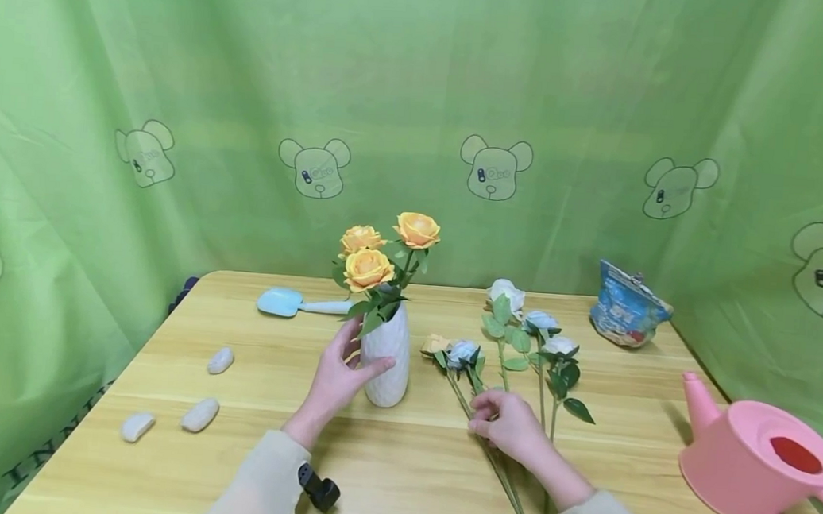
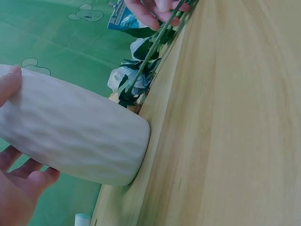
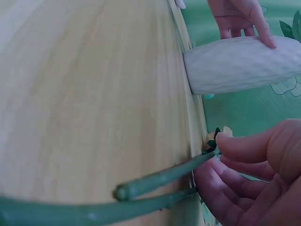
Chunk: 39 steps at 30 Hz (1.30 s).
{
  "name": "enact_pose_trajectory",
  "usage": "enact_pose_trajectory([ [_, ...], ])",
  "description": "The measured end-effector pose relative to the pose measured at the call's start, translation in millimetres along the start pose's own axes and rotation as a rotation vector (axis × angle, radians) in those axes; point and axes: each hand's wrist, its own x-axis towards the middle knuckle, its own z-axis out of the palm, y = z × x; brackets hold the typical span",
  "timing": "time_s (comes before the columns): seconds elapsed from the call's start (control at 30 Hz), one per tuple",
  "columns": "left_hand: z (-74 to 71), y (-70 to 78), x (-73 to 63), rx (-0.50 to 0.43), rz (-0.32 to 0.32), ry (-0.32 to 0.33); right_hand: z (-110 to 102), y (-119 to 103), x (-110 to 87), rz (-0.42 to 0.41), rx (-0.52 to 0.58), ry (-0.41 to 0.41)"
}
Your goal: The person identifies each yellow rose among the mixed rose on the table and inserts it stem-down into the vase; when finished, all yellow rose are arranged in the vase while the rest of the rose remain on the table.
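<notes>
Between left fingers [image 1: 349, 334] and thumb [image 1: 378, 368] stands the vase [image 1: 392, 345] (white, upright).

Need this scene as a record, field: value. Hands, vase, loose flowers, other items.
left hand: grips white textured vase
right hand: pinches slender green flower stem
vase contents: three yellow-orange roses
vase pose: upright on light wooden table
loose flowers: five, pale blue, white and peach, right of vase
table left: three smooth pale stones
back left: light-blue shovel
table right: pink watering can
back right: crinkled blue bag
</notes>
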Motion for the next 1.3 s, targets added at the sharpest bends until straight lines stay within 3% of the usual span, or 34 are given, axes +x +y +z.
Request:
enact_pose_trajectory([
  [0.2, 0.0, -11.2, 2.3, 0.007, -0.028, 0.010, 2.1, 0.0, 0.1, 0.012, 0.012, -0.012],
  [0.43, -1.8, -12.1, 1.1, -0.005, -0.019, 0.013, -0.6, -6.8, -3.8, 0.017, 0.139, -0.008],
  [0.6, -3.5, 1.4, -2.2, -0.019, -0.029, 0.007, -7.6, -15.4, -5.5, 0.028, 0.261, -0.013],
  [0.73, -2.9, 13.6, -5.3, -0.023, 0.001, -0.001, -17.1, -20.6, -5.5, 0.017, 0.319, 0.001],
  [0.97, -2.6, -8.3, 0.7, -0.018, -0.024, 0.013, -31.3, -28.3, -4.9, -0.042, 0.406, 0.040],
  [1.13, -1.4, -13.3, 1.8, -0.013, -0.003, 0.014, -40.7, -36.1, -2.9, -0.085, 0.484, 0.086],
  [1.3, -1.8, 9.9, -3.8, -0.013, -0.036, -0.013, -47.3, -45.8, -0.9, -0.136, 0.562, 0.116],
])
